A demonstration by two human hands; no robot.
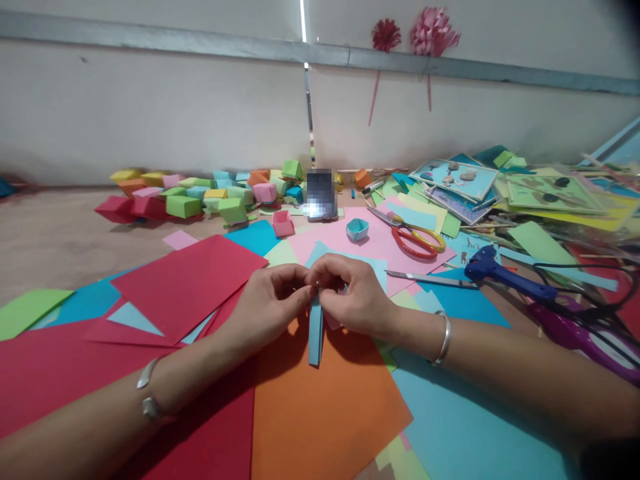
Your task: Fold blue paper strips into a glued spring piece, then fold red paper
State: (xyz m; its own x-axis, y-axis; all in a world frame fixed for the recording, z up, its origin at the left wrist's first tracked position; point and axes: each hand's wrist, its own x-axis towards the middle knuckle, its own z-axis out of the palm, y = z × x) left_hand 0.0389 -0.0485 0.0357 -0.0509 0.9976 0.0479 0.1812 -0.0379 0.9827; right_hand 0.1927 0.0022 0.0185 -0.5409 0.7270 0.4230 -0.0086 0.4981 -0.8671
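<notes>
Any print on white patch [595, 333] of purple tool [553, 321], far right, unreadable; light-blue paper strip [315, 337], narrow, layered, squared lower end, hangs above orange sheet [325, 420]; left hand [273, 300] and right hand [356, 293] together, both pinched on its top end

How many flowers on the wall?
2: a red flower and, to its right, a larger pink flower, both at the metal bar.
</notes>
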